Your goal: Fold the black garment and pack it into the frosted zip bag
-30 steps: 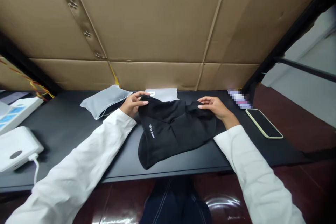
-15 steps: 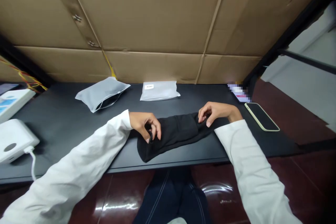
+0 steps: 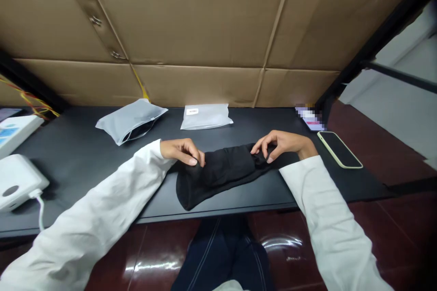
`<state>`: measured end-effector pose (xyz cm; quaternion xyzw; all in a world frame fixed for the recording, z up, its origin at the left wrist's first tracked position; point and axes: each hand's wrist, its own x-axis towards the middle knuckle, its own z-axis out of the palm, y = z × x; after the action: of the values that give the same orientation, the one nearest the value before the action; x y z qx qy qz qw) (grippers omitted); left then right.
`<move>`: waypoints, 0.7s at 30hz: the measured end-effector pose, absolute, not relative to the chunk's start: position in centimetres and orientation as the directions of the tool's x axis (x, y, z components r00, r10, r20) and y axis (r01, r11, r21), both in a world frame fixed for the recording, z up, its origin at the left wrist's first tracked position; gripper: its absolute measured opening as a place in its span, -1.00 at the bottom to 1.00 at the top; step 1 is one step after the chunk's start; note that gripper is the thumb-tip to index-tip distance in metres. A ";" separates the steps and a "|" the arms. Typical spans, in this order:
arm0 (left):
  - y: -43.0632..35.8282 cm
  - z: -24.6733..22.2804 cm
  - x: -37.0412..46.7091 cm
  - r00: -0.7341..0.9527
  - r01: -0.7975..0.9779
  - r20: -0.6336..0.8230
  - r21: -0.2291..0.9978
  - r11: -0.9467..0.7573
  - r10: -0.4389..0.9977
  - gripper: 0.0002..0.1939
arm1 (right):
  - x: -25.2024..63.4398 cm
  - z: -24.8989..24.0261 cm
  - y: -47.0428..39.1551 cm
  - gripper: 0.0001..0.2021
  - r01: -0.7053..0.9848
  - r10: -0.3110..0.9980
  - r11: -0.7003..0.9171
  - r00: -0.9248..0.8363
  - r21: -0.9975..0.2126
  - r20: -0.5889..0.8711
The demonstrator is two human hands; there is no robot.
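Observation:
A folded piece of black cloth (image 3: 227, 167) lies lengthwise near the front edge of the dark table. My left hand (image 3: 184, 150) pinches the cloth's upper left part between thumb and fingers. At the other end, my right hand (image 3: 273, 144) has its fingertips and thumb closed on the cloth's upper right part. The cloth's lower left corner rests on the table, spread past my left hand. What kind of garment or item the cloth is, I cannot make out.
Behind the cloth lie a frosted zip bag (image 3: 131, 119) with its mouth gaping and a flat frosted bag (image 3: 206, 117) with a label. Two phones, one in a pale case (image 3: 339, 150), are at the right. A white device (image 3: 20, 184) with a cable stands left. Cardboard (image 3: 205, 18) walls the back.
My left hand has shifted up and slightly left, its thumb now pressed against the fingers on the cloth's upper edge. My right fingers have moved a little left along the cloth.

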<state>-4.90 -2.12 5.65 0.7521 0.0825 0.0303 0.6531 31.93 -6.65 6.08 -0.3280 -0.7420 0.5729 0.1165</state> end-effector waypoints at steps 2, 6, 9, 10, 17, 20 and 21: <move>-1.8 6.3 -4.9 0.999 0.049 -0.045 0.980 -0.192 0.029 -0.71 | 32.1 6.1 -6.6 -0.77 0.354 0.598 0.137 -0.774 -0.925 -0.208; -2.2 7.3 -4.6 0.995 -0.014 -0.022 0.937 -0.350 -0.098 -0.86 | 31.8 6.2 -6.6 -0.77 0.402 0.552 0.206 -0.801 -0.892 -0.233; -3.2 7.3 -4.2 0.990 -0.013 -0.056 0.877 -0.481 -0.130 -0.91 | 31.3 6.5 -6.9 -0.79 0.460 0.568 0.245 -0.781 -0.854 -0.258; -3.5 7.2 -4.1 0.988 0.005 -0.083 0.857 -0.515 -0.128 -0.90 | 31.0 6.6 -7.1 -0.79 0.478 0.588 0.249 -0.766 -0.842 -0.260; -3.7 5.3 -3.6 0.996 0.050 -0.004 0.844 -0.534 0.088 -0.72 | 30.6 5.8 -7.3 -0.68 0.622 0.801 0.345 -0.586 -0.703 -0.126; -3.5 4.6 -3.4 0.979 0.032 0.087 0.824 -0.566 0.182 -0.64 | 31.3 4.7 -6.5 -0.53 0.733 0.904 0.395 -0.417 -0.553 0.092; -3.6 4.4 -3.2 0.976 0.023 0.109 0.806 -0.592 0.186 -0.64 | 31.5 4.2 -6.2 -0.48 0.769 0.925 0.378 -0.341 -0.516 0.170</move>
<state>-3.20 -3.58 4.36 0.8875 0.0591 0.0910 0.4479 31.50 -6.18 4.23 -0.5293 -0.7998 0.1754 0.2222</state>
